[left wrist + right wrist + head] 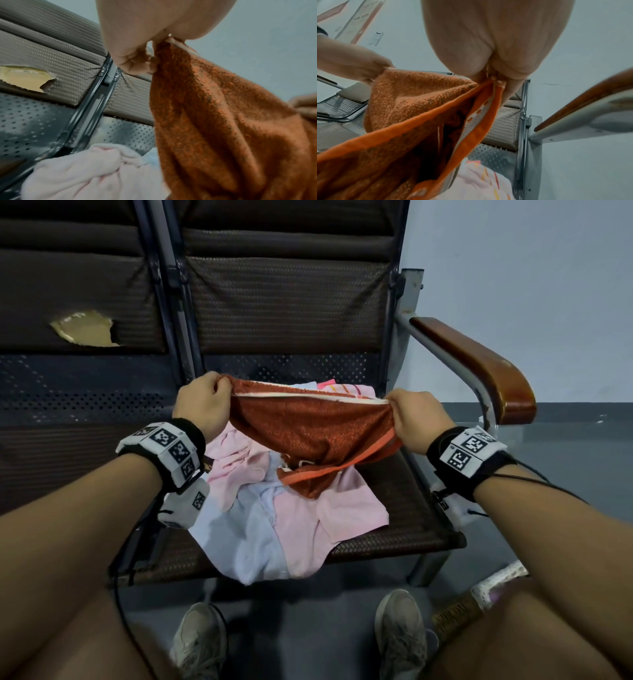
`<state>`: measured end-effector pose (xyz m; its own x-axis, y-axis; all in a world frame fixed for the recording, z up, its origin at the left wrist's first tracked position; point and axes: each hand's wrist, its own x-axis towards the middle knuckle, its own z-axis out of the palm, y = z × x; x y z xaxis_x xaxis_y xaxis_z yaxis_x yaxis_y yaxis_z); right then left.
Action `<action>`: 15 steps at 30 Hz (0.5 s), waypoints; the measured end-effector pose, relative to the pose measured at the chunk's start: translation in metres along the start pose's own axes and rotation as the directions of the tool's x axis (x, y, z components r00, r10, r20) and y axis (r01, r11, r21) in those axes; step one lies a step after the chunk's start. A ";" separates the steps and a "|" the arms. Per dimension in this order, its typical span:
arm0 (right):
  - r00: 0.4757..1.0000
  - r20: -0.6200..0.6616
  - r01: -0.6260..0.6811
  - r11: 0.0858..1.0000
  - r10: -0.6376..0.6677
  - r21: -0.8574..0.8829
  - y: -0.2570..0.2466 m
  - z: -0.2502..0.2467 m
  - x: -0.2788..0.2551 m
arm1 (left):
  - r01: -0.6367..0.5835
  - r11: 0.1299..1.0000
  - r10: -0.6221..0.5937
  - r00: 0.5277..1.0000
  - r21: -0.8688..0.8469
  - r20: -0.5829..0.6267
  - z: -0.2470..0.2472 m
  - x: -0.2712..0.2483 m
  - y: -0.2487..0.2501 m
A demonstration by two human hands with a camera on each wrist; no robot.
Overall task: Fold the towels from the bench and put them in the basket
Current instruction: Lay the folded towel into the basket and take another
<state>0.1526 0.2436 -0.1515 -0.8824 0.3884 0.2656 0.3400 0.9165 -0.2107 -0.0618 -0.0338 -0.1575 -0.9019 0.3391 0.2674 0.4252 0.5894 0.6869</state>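
Note:
An orange towel [315,433] hangs doubled over between my two hands above the bench seat [404,508]. My left hand [205,402] pinches its upper left corner, my right hand [414,416] pinches the upper right corners. The left wrist view shows the orange towel [223,121] hanging from my left hand [137,54]. In the right wrist view my right hand [496,60] pinches the orange towel [412,108] at its bright orange border. Under it on the seat lie pink towels [318,515] and a pale blue towel [246,535]. A basket [455,614] with a white lace rim shows partly behind my right forearm.
The bench has a dark woven backrest [284,302] with a torn patch [85,328] on the left seat's back. A wooden armrest [479,364] juts out on the right. My shoes [202,638] stand on the grey floor below the seat.

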 end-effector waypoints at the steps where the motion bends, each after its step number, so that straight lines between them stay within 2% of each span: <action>1: 0.999 -0.040 -0.005 1.000 0.005 -0.008 -0.002 -0.004 0.003 | -0.018 0.999 0.017 0.999 -0.028 -0.029 -0.003 0.001 0.006; 4: 0.991 -0.131 0.006 0.999 0.001 0.047 -0.010 -0.023 0.011 | -0.034 0.952 0.024 0.999 -0.305 -0.035 -0.016 0.008 0.030; 6: 0.990 -0.138 0.019 0.996 -0.007 0.082 -0.015 -0.040 0.017 | 0.051 0.838 -0.037 0.999 -0.544 0.037 -0.029 0.010 0.046; 7: 0.990 -0.139 0.025 0.996 -0.013 0.088 -0.017 -0.050 0.019 | 0.074 0.795 -0.045 0.997 -0.603 0.064 -0.034 0.012 0.051; 9: 0.986 -0.164 0.024 0.997 -0.011 0.079 -0.023 -0.073 0.022 | 0.023 0.816 -0.003 0.999 -0.578 0.036 -0.045 0.014 0.062; 12: 0.976 -0.219 0.003 1.000 0.000 0.011 -0.029 -0.104 0.023 | -0.114 0.869 0.085 0.993 -0.482 -0.082 -0.063 0.020 0.074; 15: 0.980 -0.198 -0.030 0.999 0.023 -0.033 -0.035 -0.125 0.024 | -0.211 0.889 0.181 0.977 -0.405 -0.111 -0.080 0.022 0.081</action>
<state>0.1601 0.2333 -0.0202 -0.7926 0.4203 0.4417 0.3768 0.9072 -0.1871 -0.0534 -0.0372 -0.0416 -0.8128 0.3564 0.4607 0.5378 0.1555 0.8286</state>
